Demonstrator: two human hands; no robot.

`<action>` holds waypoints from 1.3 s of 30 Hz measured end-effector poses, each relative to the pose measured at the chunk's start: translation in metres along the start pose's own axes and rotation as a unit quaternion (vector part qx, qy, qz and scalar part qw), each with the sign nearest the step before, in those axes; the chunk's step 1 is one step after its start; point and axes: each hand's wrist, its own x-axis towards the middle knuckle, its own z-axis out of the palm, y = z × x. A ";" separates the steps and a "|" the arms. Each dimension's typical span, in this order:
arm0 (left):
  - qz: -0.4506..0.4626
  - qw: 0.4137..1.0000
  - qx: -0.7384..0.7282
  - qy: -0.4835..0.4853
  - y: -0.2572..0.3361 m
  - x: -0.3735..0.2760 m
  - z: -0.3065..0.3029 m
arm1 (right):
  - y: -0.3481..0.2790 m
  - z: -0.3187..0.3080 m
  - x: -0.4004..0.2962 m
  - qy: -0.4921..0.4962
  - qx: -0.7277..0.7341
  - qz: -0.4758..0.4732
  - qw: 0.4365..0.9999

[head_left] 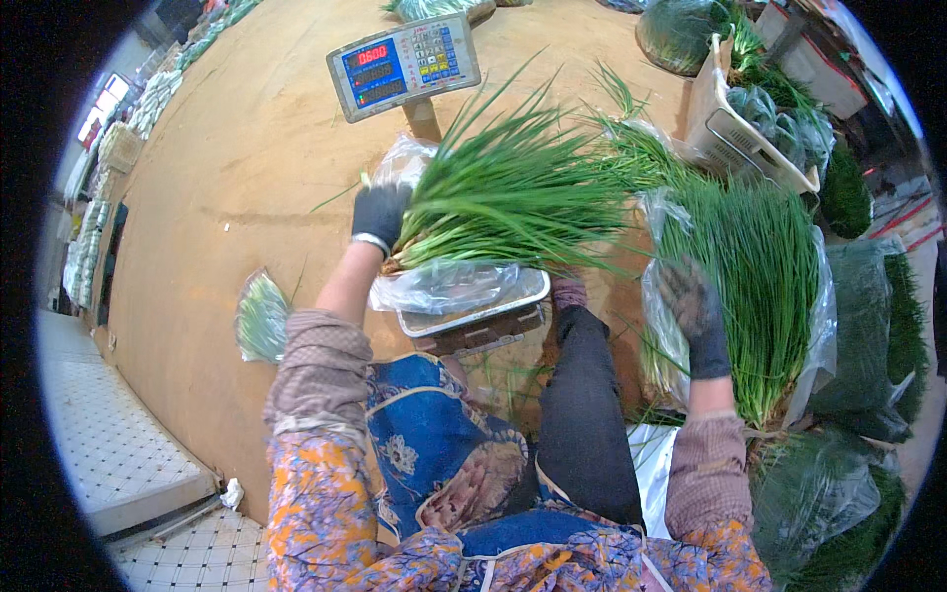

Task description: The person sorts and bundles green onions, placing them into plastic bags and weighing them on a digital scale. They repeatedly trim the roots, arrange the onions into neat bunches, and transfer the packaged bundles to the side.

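My left hand [382, 214], in a dark glove, rests at the root end of a bundle of green onions [510, 185]; its fingers are partly hidden, so its grip cannot be told. The bundle lies on clear plastic over a white-rimmed tray [473, 314], its leaves fanned to the right. Behind it stands the lit display of a digital scale [403, 66]. To the right, my right hand [688, 307], gloved and with fingers apart, is over the left edge of a larger pile of green onions [762, 296] in open clear plastic.
A small bagged bunch [263, 317] lies on the brown floor at left. A beige plastic crate [747, 140] with bagged greens stands at upper right. More bagged greens [821, 496] lie at lower right. A tiled step [118, 436] is at lower left.
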 end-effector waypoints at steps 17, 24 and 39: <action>0.096 0.984 0.045 -0.146 -0.018 -0.047 0.013 | -0.002 -0.021 -0.080 0.098 -0.175 0.026 0.979; 0.075 0.990 -0.107 0.052 -0.010 -0.059 -0.012 | 0.015 -0.041 -0.134 0.156 -0.151 0.073 0.973; 0.118 0.534 -0.790 -0.278 0.398 -0.149 -0.134 | -0.006 -0.189 -0.196 0.313 -0.131 -0.181 0.923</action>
